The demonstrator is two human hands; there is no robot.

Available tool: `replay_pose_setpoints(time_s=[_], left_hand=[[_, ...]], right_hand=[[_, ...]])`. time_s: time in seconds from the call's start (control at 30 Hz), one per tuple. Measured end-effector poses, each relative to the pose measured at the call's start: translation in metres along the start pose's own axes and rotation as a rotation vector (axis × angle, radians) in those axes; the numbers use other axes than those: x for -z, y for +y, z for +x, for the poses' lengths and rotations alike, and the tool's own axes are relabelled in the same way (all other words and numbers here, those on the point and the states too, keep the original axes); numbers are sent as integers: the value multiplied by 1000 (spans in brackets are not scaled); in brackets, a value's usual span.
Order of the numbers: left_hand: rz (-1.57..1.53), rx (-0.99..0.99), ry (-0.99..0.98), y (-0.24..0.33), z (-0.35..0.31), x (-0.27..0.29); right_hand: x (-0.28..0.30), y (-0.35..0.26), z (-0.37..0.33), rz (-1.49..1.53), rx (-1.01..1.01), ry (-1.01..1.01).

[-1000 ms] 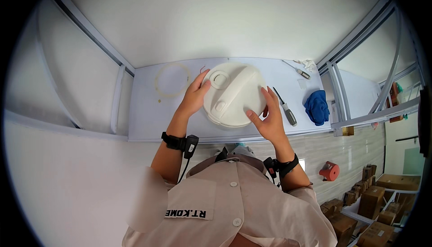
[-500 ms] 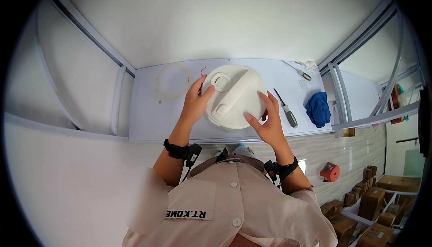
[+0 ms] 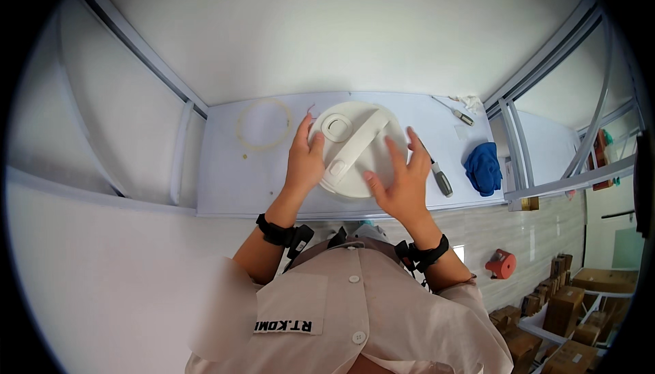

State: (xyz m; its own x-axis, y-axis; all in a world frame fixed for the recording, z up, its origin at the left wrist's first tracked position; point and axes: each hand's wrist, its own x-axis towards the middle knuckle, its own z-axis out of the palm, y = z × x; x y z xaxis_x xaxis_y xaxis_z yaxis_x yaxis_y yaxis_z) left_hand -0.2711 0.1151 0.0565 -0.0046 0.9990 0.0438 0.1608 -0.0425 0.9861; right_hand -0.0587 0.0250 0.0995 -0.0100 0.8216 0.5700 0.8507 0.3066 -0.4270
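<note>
A round white appliance lid (image 3: 355, 182) lies over the middle of the table, with a long raised handle (image 3: 359, 141) running slantwise across it. Near the lid's far left edge sits a rounded cap (image 3: 336, 128). My left hand (image 3: 305, 161) grips the left rim, thumb on the upper side and fingers along the outside. Over the lid's right part, my right hand (image 3: 404, 186) is spread, fingers apart; whether its fingertips touch the surface is unclear. A thin reddish wire (image 3: 310, 109) shows just beyond my left fingertips.
A pale yellowish ring (image 3: 238, 125) and a small yellow bit (image 3: 245, 157) lie left. To the right are a screwdriver (image 3: 443, 183), another screwdriver (image 3: 465, 119), a blue cloth (image 3: 483, 169) and white crumpled tissue (image 3: 472, 103). A red stool (image 3: 501, 263) and cardboard boxes (image 3: 564, 306) stand beyond.
My left thumb has shifted from beside the cap to the rim. My right hand has come off the right rim, its fingers spreading leftward over the lid. The lid has shifted slightly.
</note>
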Motion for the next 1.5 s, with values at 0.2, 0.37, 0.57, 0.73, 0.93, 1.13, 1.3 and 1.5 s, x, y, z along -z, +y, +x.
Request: replay_pose_setpoints(time_s=[0.2,0.37,0.57,0.73,0.93,1.13,1.3,1.5], left_hand=[[-11,131,-56,9,-1,2],[29,7,-56,-3,0,4],[9,0,-66,-15,1,5],[20,-61,-31,-13,1,3],[18,-82,-2,-13,0,2],[-49,-80,2,-19,-1,0],[-158,-83,10,-35,1,-3],[-349,7,-6,-24,-4,-3]], right_hand=[[-9,-22,16,-68,413,-248],[-14,-28,23,-36,418,-327],[-21,-29,19,-40,415,-313],[-23,-28,20,-59,421,-315],[-22,-30,23,-54,422,-322],[-21,-32,24,-49,401,-333],[-18,-33,25,-19,394,-311],[-16,-10,25,285,306,-122]])
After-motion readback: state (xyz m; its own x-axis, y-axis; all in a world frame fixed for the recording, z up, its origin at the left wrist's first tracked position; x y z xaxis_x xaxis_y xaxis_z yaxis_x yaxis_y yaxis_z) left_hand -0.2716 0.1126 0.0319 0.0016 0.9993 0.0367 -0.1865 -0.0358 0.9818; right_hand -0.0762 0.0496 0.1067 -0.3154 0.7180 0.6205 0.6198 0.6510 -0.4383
